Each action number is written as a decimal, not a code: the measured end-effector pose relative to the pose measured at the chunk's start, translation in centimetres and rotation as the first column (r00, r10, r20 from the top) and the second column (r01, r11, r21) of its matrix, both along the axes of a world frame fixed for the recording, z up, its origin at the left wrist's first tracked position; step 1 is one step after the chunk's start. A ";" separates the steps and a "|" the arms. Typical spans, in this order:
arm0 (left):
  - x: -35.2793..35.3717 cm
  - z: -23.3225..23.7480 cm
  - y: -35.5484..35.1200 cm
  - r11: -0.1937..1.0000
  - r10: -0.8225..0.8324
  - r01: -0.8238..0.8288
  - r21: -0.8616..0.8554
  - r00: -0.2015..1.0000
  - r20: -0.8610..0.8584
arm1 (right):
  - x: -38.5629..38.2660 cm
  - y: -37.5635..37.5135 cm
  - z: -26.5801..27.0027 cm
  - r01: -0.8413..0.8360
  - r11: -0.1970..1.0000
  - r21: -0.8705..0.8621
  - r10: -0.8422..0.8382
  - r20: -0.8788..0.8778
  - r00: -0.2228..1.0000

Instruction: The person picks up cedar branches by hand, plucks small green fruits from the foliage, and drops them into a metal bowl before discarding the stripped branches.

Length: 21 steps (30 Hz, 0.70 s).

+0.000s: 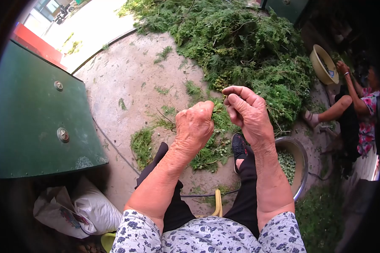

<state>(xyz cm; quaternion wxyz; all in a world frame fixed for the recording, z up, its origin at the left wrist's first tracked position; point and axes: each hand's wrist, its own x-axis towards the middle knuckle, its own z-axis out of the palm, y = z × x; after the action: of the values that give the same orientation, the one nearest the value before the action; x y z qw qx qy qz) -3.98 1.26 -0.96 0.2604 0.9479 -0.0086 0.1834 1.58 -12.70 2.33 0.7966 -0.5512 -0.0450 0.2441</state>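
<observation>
My left hand point(194, 126) is closed in a fist in front of me, with its back turned up. A green evergreen sprig point(218, 110) shows at its fingertips, partly hidden by the hand. Close beside it, my right hand point(250, 116) is raised with thumb and forefinger pinched together. Whatever lies in that pinch is too small to make out. Under my hands, loose cut greenery point(211, 154) lies on the floor between my feet. By my right forearm stands a metal-rimmed basin point(302, 158) holding small pale green cones or berries point(286, 165).
A big heap of evergreen branches point(240, 46) fills the far side. A co-worker point(359, 101) sits at the right by a yellow basin point(325, 71). At left are a green metal door panel point(38, 114), white sacks point(82, 208) and a cable point(114, 145) on the floor.
</observation>
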 end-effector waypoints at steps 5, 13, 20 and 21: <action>0.0 0.0 -0.1 0.999 0.012 -0.012 0.051 1.000 -0.002 | -0.6 0.5 -0.7 -0.003 0.960 -0.280 0.076 0.249 0.966; 0.3 -0.5 -0.1 0.999 0.017 -0.019 0.027 0.997 0.069 | -0.3 0.1 -0.6 0.054 0.985 -0.166 -0.027 0.158 0.987; 0.2 -0.2 0.0 0.998 0.020 -0.024 0.061 0.998 0.068 | -0.6 0.5 0.0 -0.015 0.987 -0.161 0.029 0.084 0.996; 0.3 -0.2 -0.1 0.998 0.020 -0.024 0.062 0.998 0.067 | -0.6 0.5 -0.1 -0.003 0.968 -0.252 0.055 0.200 0.978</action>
<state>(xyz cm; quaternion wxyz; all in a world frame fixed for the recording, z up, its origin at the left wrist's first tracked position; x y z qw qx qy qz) -3.70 1.18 -1.17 0.2282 0.9490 -0.0125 0.2173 0.93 -12.19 2.24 0.7080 -0.6689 -0.1036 0.2012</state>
